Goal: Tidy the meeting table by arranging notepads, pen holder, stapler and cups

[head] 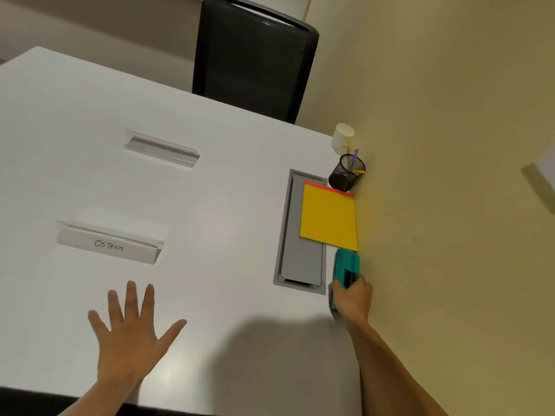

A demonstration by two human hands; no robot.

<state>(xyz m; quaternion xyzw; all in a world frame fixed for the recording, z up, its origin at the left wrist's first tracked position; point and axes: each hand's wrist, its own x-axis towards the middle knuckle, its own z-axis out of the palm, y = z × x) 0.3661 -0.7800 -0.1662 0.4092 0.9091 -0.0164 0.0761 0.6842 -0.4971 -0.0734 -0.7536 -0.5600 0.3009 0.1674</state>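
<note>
White laminate forms the meeting table (210, 139), which runs against a yellowish wall (450, 145) along its right edge. Nearest the camera, the left hand (132, 340) lies flat on the table top, fingers spread and straight, holding nothing. The right hand (354, 298) grips the near end of a teal stapler (345, 265) at the right edge, fingers curled round its body; the stapler lies lengthwise along the wall. Just beyond it, a yellow notepad (329, 217) with a red binding strip lies flat against the right edge, partly overlapping a grey cable hatch (300, 262) set into the table. A name card (109, 243) marked "OSTRICH" stands towards the left side; a second, unmarked card holder (162, 148) stands farther back. Beyond the notepad, a black mesh pen holder (345, 174) containing pens stands near the far right corner, with a white cup (342, 138) just behind it. A black mesh chair (255, 55) stands at the far edge.
</note>
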